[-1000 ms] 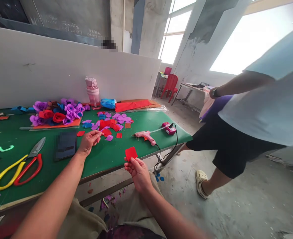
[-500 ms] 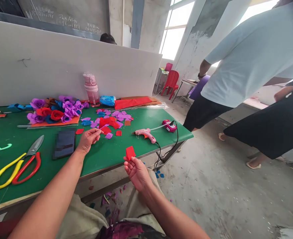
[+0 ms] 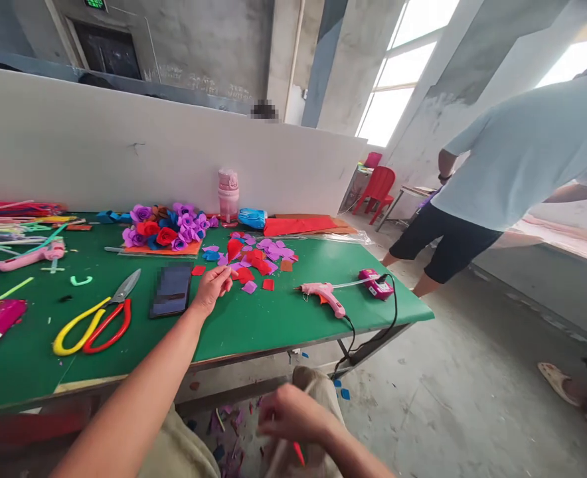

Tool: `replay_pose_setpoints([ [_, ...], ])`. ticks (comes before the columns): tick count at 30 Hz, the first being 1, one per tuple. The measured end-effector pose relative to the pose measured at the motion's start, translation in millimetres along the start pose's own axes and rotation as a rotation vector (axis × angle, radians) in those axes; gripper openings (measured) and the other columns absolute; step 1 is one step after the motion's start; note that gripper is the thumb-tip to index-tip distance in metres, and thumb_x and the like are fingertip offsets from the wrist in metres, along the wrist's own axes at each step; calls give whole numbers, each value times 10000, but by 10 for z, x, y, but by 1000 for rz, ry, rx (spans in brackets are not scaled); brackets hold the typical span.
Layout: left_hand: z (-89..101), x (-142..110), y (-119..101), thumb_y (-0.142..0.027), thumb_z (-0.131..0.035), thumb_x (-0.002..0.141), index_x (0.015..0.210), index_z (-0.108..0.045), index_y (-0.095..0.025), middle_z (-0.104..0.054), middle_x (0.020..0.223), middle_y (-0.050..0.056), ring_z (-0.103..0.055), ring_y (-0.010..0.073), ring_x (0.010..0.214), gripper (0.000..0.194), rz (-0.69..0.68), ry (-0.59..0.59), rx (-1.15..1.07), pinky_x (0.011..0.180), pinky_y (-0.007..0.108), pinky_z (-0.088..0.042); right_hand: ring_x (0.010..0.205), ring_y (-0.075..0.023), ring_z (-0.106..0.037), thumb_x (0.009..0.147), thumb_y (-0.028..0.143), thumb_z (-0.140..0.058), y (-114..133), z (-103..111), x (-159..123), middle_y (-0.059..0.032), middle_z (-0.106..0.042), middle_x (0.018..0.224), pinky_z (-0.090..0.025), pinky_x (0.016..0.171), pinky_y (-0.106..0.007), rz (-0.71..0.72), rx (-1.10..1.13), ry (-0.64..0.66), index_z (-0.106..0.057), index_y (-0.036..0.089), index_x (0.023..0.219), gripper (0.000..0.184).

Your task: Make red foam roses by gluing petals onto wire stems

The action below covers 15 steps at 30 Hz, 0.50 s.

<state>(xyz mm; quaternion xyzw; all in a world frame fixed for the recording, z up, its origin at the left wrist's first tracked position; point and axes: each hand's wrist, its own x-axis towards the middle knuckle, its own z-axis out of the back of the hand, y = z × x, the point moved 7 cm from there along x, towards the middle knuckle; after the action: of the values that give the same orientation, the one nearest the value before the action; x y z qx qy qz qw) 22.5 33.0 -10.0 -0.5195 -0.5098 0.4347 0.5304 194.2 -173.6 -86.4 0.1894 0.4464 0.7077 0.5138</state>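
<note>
My left hand is over the green table with thumb and fingers pinched together. A red paper petal stands up just above its fingertips and appears to be held there. Loose paper petals in purple, red, blue and brown lie beyond that hand. Low over my lap, my right hand is smeared by motion, its fingers unclear. Just below it shows a blurred red piece, apart from the fingertips. A pink glue gun rests on the table to the right of the petals.
Paper roses are bunched at the back, beside a pink bottle. Scissors and a phone lie left of my left hand. The glue gun's cord runs to a magenta power box. A person stands at the right.
My right hand has dropped from the table's edge to over my lap, and the red petal is no longer upright in its fingers. The view has turned left.
</note>
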Motion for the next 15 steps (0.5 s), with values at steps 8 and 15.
replay_pose_setpoints([
  [8, 26, 57, 51, -474, -559, 726, 735, -610, -144, -444, 428, -53, -298, 53, 345, 335, -15, -28, 24, 367, 191, -171, 661, -135, -573, 772, 153, -543, 750, 1247, 1601, -1, -639, 702, -408, 627, -225, 66, -166, -436, -643, 184, 832, 120],
  [15, 24, 70, 91, -497, -537, 738, 738, -623, -155, -431, 418, -58, -290, 60, 342, 353, -10, -20, 52, 374, 201, -168, 855, -212, -573, 719, 83, -549, 654, 1263, 2222, -92, -637, 868, -391, 707, -289, -53, -245, -528, -558, 165, 753, 89],
])
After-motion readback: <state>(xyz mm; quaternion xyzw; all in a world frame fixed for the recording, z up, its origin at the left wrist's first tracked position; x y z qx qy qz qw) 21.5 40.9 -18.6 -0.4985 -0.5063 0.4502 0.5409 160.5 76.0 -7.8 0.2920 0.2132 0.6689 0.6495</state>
